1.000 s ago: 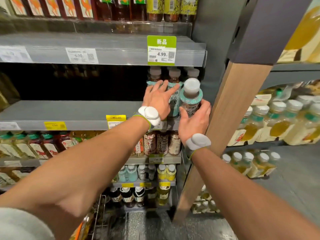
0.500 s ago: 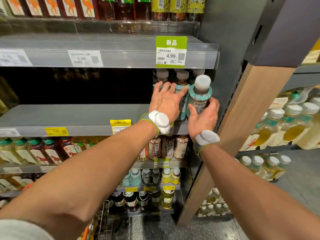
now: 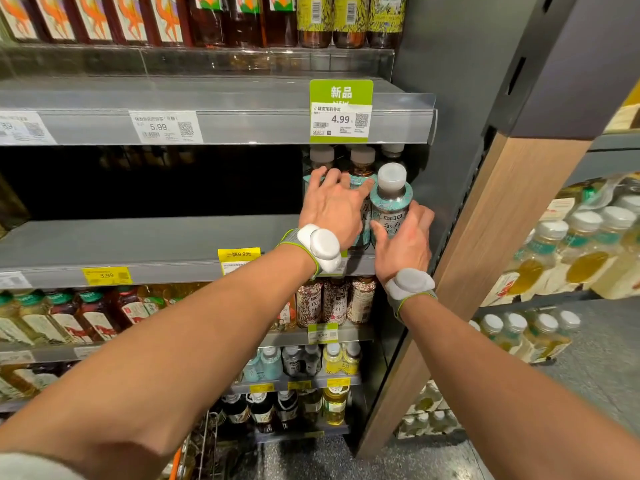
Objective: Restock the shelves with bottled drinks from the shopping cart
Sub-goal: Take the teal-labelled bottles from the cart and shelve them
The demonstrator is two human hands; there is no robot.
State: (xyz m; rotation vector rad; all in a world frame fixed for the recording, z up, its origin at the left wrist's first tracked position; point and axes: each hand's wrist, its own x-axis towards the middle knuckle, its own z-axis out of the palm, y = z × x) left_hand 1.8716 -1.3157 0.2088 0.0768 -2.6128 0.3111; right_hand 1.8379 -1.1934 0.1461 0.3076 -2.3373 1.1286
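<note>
The right hand (image 3: 403,242) holds a teal-labelled tea bottle (image 3: 391,202) low on its body. The thumb lies on the left side of the label and the fingers wrap round the right side, so the grip is closed round the bottle. The bottle stands roughly upright with its pale grey cap on top, at the right end of the middle shelf (image 3: 138,244), near the front edge and close to the dark side panel (image 3: 450,133). Its base is hidden behind the hand, so I cannot tell whether it rests on the shelf.

The left hand (image 3: 332,206) is just beside it on the left. Its fingers are spread and nearly straight, lying against the shoulders of the matching bottles (image 3: 362,156) already standing at that end of the shelf. This grip is wide and holds nothing. The index fingertip reaches almost to the neck of the held bottle. Each wrist carries a white sensor band (image 3: 320,247).

The rest of the middle shelf, out to its left end, is bare grey surface. Above the bottles, a green 4.99 price tag (image 3: 341,110) hangs on the front edge of the upper shelf (image 3: 242,98), which holds tall bottles of dark tea. Below the middle shelf stand bottles with brown patterned labels (image 3: 334,301). The wire edge of the shopping cart (image 3: 207,441) shows at the bottom of the view. A wooden post (image 3: 485,258) rises to the right of the shelving.
</note>
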